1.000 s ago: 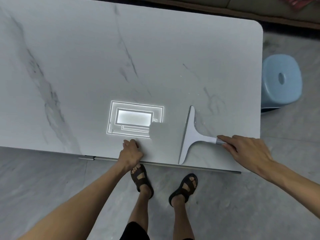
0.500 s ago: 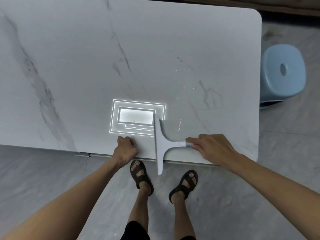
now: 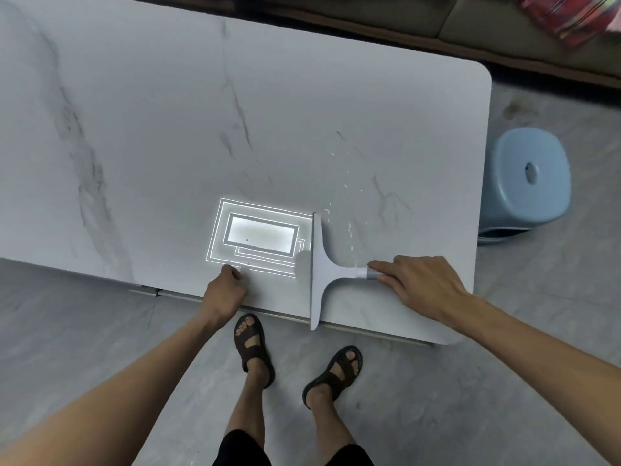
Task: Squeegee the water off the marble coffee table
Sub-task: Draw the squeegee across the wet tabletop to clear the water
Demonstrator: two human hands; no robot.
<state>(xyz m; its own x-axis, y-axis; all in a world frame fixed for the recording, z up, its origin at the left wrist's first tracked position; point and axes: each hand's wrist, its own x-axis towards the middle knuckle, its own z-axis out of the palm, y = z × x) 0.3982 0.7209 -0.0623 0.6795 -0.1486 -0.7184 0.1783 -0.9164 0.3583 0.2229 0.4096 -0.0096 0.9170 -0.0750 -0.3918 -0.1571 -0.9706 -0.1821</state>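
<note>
A pale grey T-shaped squeegee [image 3: 321,269] lies blade-down on the white marble coffee table [image 3: 201,129], its blade running front to back with the near tip past the table's front edge. My right hand [image 3: 420,284] grips its handle from the right. Small water drops [image 3: 347,203] glint on the marble just right of the blade. My left hand [image 3: 225,292] rests on the front edge with fingers curled, left of the blade. A bright reflection of a ceiling light [image 3: 258,237] sits between my left hand and the blade.
A light blue plastic stool [image 3: 527,183] stands on the floor off the table's right end. A dark sofa [image 3: 437,15] with a red patterned cloth [image 3: 568,15] runs behind the table. My sandalled feet [image 3: 295,358] stand at the front edge on grey tile.
The squeegee has slid left across the marble from near the right end to the edge of the light reflection, leaving drops behind it. My left hand has stayed on the front edge.
</note>
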